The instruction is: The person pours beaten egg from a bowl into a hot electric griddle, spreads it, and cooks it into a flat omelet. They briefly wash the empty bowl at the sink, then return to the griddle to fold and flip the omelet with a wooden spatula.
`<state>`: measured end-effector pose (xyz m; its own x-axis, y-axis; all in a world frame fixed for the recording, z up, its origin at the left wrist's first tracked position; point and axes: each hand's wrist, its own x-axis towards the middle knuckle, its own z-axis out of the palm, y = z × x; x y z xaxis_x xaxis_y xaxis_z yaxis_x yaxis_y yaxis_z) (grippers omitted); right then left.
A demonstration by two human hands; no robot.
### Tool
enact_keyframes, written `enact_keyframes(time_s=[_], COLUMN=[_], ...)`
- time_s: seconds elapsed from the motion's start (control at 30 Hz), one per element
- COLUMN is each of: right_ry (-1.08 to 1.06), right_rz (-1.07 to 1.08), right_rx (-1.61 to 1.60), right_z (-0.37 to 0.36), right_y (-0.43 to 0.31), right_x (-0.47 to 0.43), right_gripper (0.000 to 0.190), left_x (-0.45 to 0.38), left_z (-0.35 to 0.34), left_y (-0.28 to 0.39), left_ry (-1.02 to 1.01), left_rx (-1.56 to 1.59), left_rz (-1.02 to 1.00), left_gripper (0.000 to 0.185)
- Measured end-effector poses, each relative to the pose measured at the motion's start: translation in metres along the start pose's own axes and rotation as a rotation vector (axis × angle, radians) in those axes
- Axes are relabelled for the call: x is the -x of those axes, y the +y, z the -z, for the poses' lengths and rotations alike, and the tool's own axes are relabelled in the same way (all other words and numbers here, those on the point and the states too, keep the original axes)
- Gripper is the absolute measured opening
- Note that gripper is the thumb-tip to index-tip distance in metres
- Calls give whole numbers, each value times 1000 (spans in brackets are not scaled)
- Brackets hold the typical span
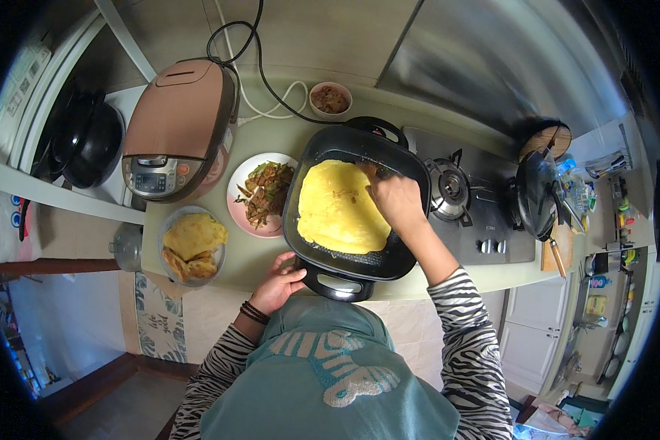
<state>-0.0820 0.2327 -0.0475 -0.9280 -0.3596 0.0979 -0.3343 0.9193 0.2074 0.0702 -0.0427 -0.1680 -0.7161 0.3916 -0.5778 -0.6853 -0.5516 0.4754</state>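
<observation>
A yellow egg pancake [338,212] lies flat in a black square electric pan [401,264] on the counter before me. Its surface is smooth, with a few brownish specks near the middle. My right hand [397,201] reaches into the pan at the pancake's right edge, with curled fingers. The fingertips are hidden behind the hand, so whether they pinch the pancake or hold something is unclear. At the pan's near left corner, my left hand [278,283] grips the end of the black front handle [338,289], thumb on top.
Left of the pan are a plate of stir-fried food [264,195] and a plate of cooked yellow pancakes [195,245]. A rice cooker [179,121] stands behind them. A small bowl [330,100] and power cords sit at the back. To the right is a gas hob [473,203] with a lidded wok [536,195].
</observation>
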Motion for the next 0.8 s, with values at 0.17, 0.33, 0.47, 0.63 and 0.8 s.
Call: enact_keyframes(time_s=[0.17, 0.33, 0.47, 0.63, 0.8], right_ry=[72, -44, -7, -44, 33], right_rz=[-54, -209, -232, -231, -180], right_rx=[-287, -873, -1030, -837, -622], right_z=[89, 80, 51, 62, 66], right_y=[-14, -30, -58, -55, -35], right_x=[56, 102, 111, 117, 130], right_gripper=[14, 17, 16, 11, 9], left_x=[-2, -1, 0, 2, -1], left_z=[5, -2, -4, -5, -4], left_y=[-8, -1, 3, 5, 2], left_ry=[29, -7, -9, 18, 24], left_rx=[5, 13, 19, -8, -10], left_rz=[10, 23, 33, 29, 23], left_gripper=[49, 51, 50, 48, 48])
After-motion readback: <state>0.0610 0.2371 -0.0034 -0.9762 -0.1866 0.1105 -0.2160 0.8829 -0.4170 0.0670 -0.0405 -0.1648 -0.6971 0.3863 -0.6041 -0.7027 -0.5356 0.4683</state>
